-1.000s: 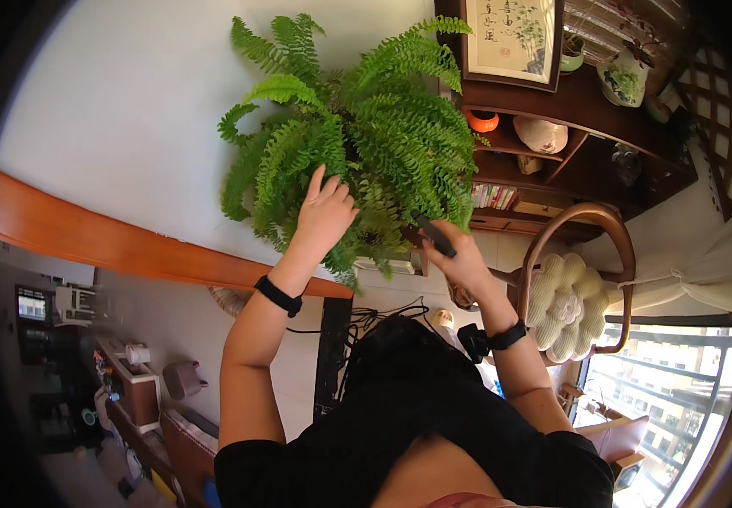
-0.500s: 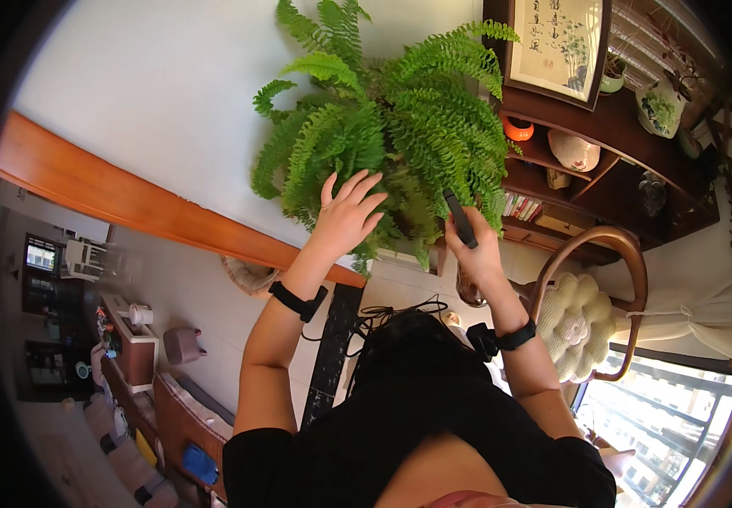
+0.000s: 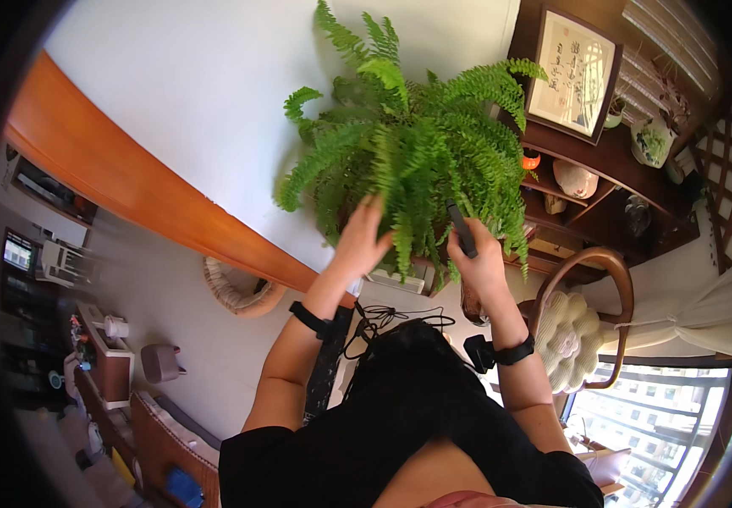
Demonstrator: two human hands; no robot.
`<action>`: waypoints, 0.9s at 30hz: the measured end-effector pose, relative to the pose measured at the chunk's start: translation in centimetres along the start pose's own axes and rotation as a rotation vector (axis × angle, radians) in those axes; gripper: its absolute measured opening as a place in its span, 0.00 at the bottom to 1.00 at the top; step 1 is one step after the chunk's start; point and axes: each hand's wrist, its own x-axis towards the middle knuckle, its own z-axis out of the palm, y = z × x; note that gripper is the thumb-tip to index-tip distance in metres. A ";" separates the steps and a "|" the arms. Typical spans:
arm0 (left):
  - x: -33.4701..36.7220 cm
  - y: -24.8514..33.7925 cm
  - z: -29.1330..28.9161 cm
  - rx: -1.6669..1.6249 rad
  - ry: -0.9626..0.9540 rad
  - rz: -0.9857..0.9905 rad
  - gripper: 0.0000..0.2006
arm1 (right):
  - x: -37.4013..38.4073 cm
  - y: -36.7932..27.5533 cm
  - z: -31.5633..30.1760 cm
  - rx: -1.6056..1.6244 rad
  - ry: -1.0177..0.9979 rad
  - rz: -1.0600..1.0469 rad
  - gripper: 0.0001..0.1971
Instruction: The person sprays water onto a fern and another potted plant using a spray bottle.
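Note:
A large, bushy green fern (image 3: 421, 144) spreads in front of me against a white wall. My left hand (image 3: 361, 241) reaches into its lower left fronds, the fingers stretched out and the thumb apart. Leaves cover some of the fingertips, and I see nothing held there. At the fern's lower right, my right hand (image 3: 482, 261) is closed round a slim black-handled tool (image 3: 461, 229). The tool points up into the leaves, and its kind cannot be made out. Fronds hide most of the plant's base.
Right of the fern stands a dark wooden shelf unit (image 3: 582, 151) bearing a framed picture (image 3: 575, 72) and ornaments. A curved wooden chair (image 3: 624, 317) with a flower-shaped cushion (image 3: 567, 343) is near my right arm. Orange-brown wood trim (image 3: 154, 190) edges the wall at left; black cables (image 3: 383, 317) lie below.
My left hand has gone from spread over the fronds to lower among them, its fingertips now partly covered. My right hand still grips the black-handled tool. The whole view has shifted slightly.

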 end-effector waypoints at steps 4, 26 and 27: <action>-1.3 -0.4 2.7 -0.033 -0.040 0.208 0.28 | 0.1 -3.1 2.4 -0.111 -0.003 -0.177 0.14; -3.7 -4.9 0.5 -0.128 0.117 0.362 0.25 | -2.4 -6.8 10.7 -0.160 0.027 -0.210 0.15; -4.2 -4.9 -0.7 -0.098 0.072 0.311 0.28 | -2.7 -6.3 10.6 -0.106 0.067 -0.210 0.14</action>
